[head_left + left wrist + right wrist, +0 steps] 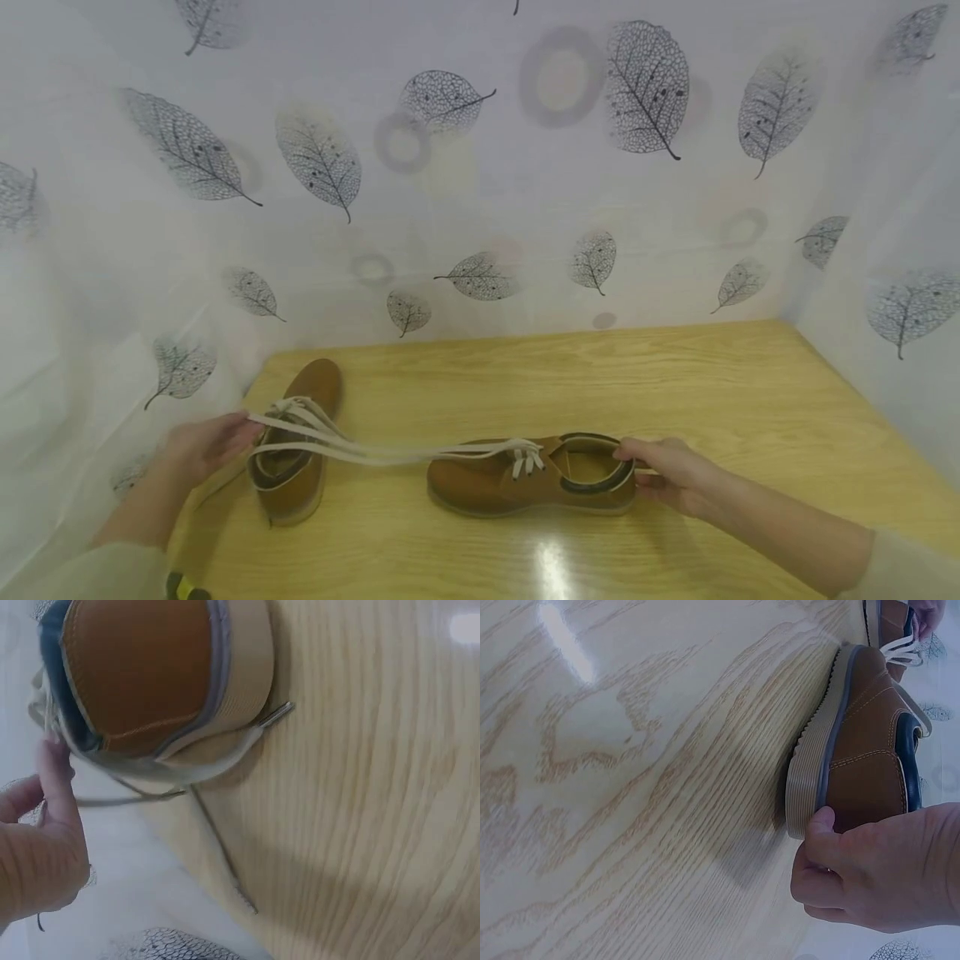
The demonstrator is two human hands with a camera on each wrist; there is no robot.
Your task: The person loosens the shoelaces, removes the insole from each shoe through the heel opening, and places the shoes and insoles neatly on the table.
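Note:
Two brown leather lace-up shoes rest on the wooden table. The left shoe [318,387] points away, its opening toward me. Lying lengthwise, the right shoe [468,479] has its toe to the left. My left hand [213,446] pinches pale shoelaces [367,454] beside the left shoe; they stretch across to the right shoe's eyelets. In the left wrist view, lace ends with metal tips [277,712] hang by the left shoe's heel. My right hand [667,475] grips the right shoe's heel, thumb at the collar and fingers behind it.
The wooden table [712,383] extends around both shoes. White sheeting printed with leaves [525,192] closes off the back and both sides. A small black and yellow object [183,587] shows at the table's lower left edge.

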